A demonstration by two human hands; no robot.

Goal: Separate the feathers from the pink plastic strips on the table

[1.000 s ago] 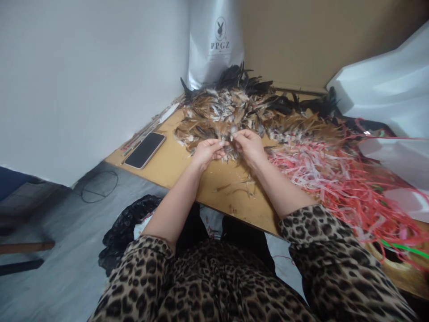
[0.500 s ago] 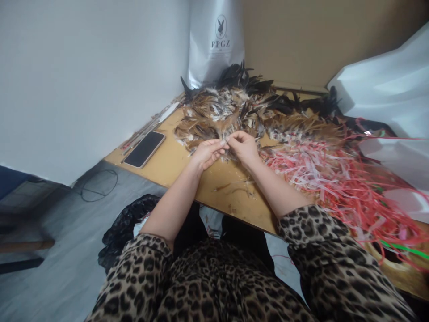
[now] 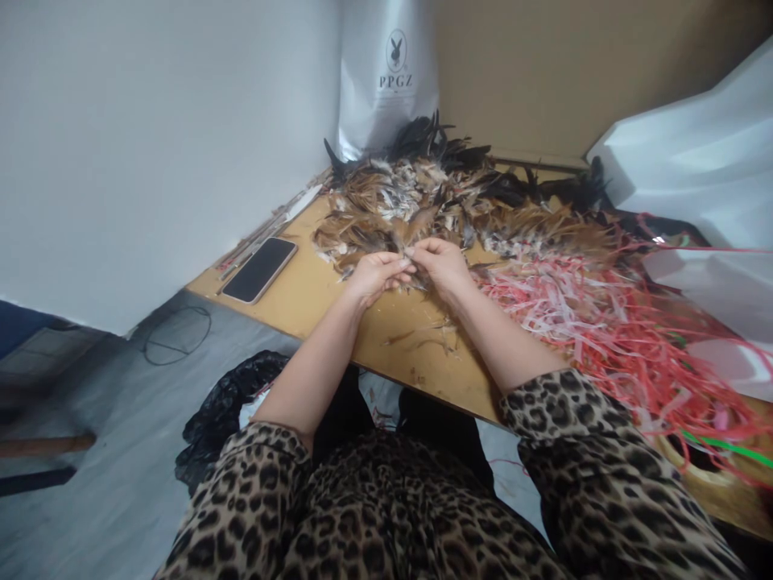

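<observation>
Over the near side of the feather pile (image 3: 378, 193), my two hands meet fingertip to fingertip. My left hand (image 3: 375, 274) pinches with thumb and forefinger, its other fingers curled beneath. Touching it, my right hand (image 3: 440, 262) also pinches, thumb against forefinger. A brown feather (image 3: 421, 223) rises from between the fingertips; its lower end is hidden by them. The pile holds brown, white and black feathers, some bound in rows. Loose feather scraps (image 3: 444, 334) lie on the tan tabletop (image 3: 386, 346) below my wrists.
A phone (image 3: 259, 270) lies left on the table. Pink and red ribbon strips (image 3: 604, 322) heap on the right, near a roll (image 3: 700, 459). A white printed bag (image 3: 390, 105) stands behind; a black plastic bag (image 3: 223, 411) sits on the floor left of my legs.
My fingertips have shifted slightly, and the left fingers have closed in a little closer to the right hand. The pile, phone and ribbons stay where they were.
</observation>
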